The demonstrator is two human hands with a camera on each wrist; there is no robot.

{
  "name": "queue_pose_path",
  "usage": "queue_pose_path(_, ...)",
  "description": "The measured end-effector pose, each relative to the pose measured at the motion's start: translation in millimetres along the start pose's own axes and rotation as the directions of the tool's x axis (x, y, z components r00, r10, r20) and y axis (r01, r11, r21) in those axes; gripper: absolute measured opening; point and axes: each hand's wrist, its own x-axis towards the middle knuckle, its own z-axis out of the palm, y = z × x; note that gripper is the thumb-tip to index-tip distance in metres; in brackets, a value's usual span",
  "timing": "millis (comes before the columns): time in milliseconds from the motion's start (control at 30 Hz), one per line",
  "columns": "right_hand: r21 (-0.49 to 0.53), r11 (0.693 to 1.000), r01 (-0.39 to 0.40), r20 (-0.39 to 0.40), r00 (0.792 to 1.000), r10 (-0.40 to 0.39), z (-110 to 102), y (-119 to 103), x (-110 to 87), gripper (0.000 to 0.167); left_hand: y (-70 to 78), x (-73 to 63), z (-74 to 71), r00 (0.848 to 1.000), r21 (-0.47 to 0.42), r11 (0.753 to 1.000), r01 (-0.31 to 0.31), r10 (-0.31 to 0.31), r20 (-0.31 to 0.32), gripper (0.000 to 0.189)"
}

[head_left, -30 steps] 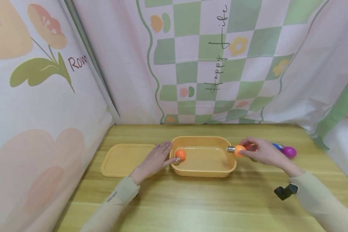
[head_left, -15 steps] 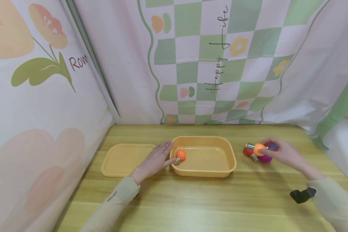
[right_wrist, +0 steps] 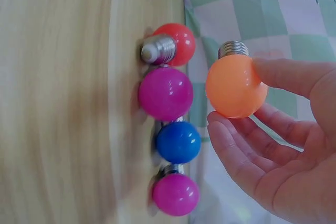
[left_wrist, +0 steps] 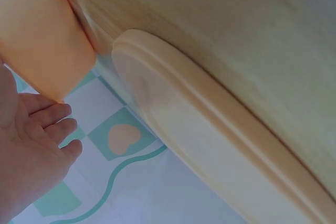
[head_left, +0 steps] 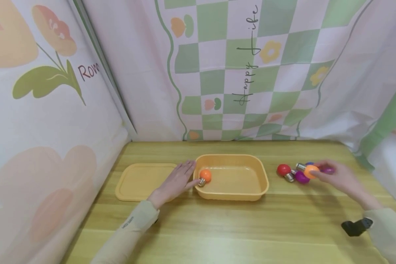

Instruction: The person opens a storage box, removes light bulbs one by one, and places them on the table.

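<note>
My right hand (head_left: 336, 176) pinches an orange light bulb (right_wrist: 236, 86) between thumb and fingers, its metal base pointing away from the palm. In the right wrist view the bulb hangs off the tabletop, beside a row of loose bulbs: a red bulb (right_wrist: 181, 44), a purple bulb (right_wrist: 166, 94), a blue bulb (right_wrist: 179, 142) and a second purple bulb (right_wrist: 176, 194). My left hand (head_left: 175, 181) lies with straight fingers at the left rim of a yellow plastic box (head_left: 231, 197). Inside the box, at its left end, rests another orange bulb (head_left: 205, 175).
A flat yellow lid (head_left: 142, 181) lies on the wooden table (head_left: 217, 231) left of the box, partly under my left hand in the head view. A patterned curtain (head_left: 237, 73) hangs along the table's back edge, and a flowered cloth (head_left: 46, 128) borders its left side.
My right hand has carried the orange bulb rightward, from beside the box's right end to over the loose bulbs, uncovering the red one. My left hand stays at the rim.
</note>
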Motion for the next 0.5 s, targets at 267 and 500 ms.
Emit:
queue_pose_path(267, 0.004, 1.000, -0.012, -0.041, 0.999, 0.012, -3, 13, -8.8, 0.051, 1.5, 0.2, -0.7, 1.000, 0.021, 1.000, 0.011, -0.012, 0.015, 0.076)
queue_pose_path(500, -0.006, 0.999, -0.047, -0.049, 0.998, 0.047, -4, 25, -15.5, 0.053, 3.8, 0.2, -2.6, 1.000, 0.015, 1.000, 0.018, -0.018, 0.017, 0.075)
